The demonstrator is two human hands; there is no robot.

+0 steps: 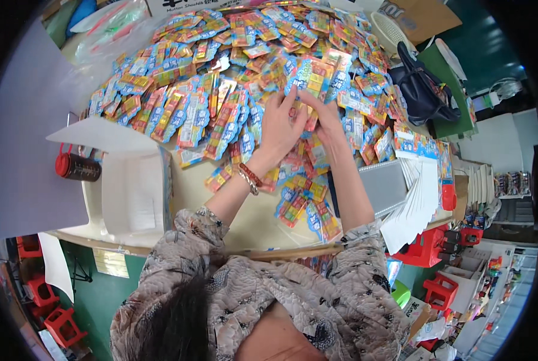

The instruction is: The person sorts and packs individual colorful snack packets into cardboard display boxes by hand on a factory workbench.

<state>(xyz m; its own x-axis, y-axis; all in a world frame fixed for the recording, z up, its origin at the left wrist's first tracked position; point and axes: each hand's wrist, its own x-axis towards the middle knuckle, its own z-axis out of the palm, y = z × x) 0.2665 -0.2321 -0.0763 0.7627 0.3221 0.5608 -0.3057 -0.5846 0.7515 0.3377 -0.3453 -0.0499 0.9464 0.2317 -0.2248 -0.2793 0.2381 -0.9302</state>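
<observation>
Both my hands are on one colourful candy packet [314, 77] with a blue-and-white cloud-shaped top, raised over a large heap of similar packets [178, 111]. My left hand [282, 122] has its fingers bent against the packet's near left side. On the right, my right hand [328, 120] closes on its lower edge, with the fingers partly hidden behind it. A few loose packets [293, 204] lie on the table [251, 222] between my forearms.
An open white box [133, 192] stands at the left beside a dark bottle with a red lid [77, 166]. Right of my right forearm are a grey tray [382, 186] and fanned white cards [410, 207]. A dark bag [422, 90] sits at the far right, near a white basket [389, 30].
</observation>
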